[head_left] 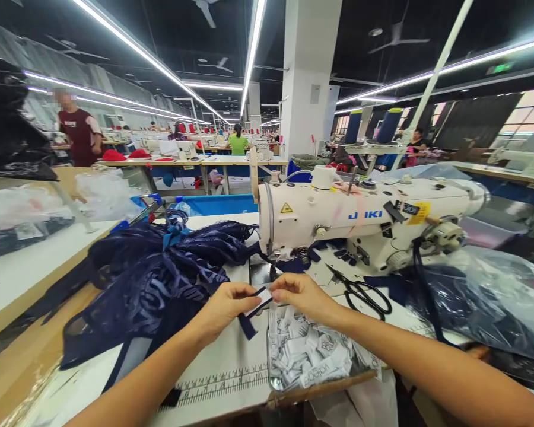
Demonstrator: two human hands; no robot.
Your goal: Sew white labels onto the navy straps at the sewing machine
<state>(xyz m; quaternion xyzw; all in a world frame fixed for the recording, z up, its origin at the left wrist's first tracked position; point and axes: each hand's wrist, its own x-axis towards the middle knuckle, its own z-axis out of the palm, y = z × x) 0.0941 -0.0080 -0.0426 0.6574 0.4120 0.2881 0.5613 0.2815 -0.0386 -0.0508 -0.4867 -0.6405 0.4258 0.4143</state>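
Black glossy plastic bag (13, 118) is bulging in at far left, above clear crinkled plastic bags (22, 204) that are sitting on a white, tan-edged side desk (40, 273). Person in a dark red top (78, 133) is standing behind. Next right: big heap of navy mesh garments (137, 290) is spreading over the white main desk (213, 363), light blue straps (175, 228) bunching on top. Left hand (225, 305) is working centre: thumb and index fingers closing in a pinch, holding the left end of a small white rectangular label with navy edging (262, 298). Short navy fabric strip (248, 327) is hanging just below. Label is sitting between both hands, in front of the needle area. Right hand (302, 293) is pinching too, fingers nearly meeting at the label's right end. Below it, shallow tray (272, 382) is holding loose white printed labels (314, 353). Behind, white JUKI sewing machine (311, 213) is stretching rightward. Black-handled scissors (368, 296) are lying right of the tray; clear bag of navy pieces (480, 308) is resting far right.
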